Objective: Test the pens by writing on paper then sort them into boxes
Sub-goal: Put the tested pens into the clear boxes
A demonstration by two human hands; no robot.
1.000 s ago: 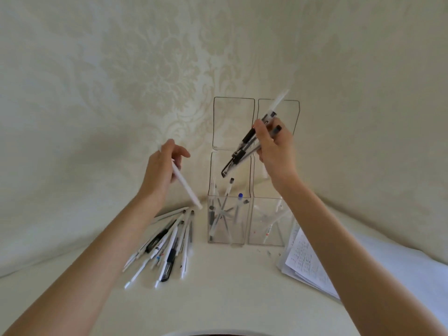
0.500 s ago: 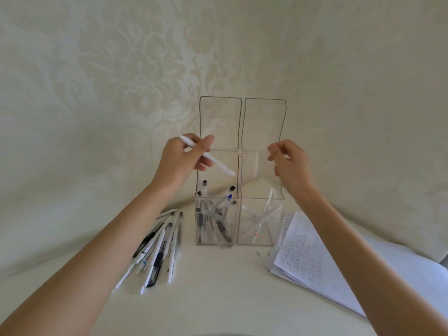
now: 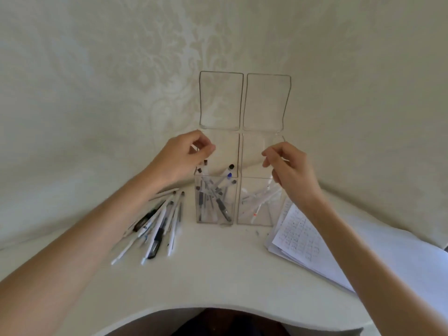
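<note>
2 tall clear plastic boxes, lids up, touch on the white counter: the left box holds dark-tipped pens, the right box white pens. 1 loose pen pile lies left, 1 written paper stack right. The left hand bunches its fingers above the left box, and I cannot tell if it holds anything. The right hand, fingers loosely curled and empty, hovers over the right box.

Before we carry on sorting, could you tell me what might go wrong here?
1. The left hand and right hand are close to the rims of the tall left box and right box; a bump might tip one and spill sorted pens.
2. The loose pens lie right beside the left forearm; a sweep could roll them off the table.
3. The boxes look alike, so a pen might drop into the wrong one.
</note>
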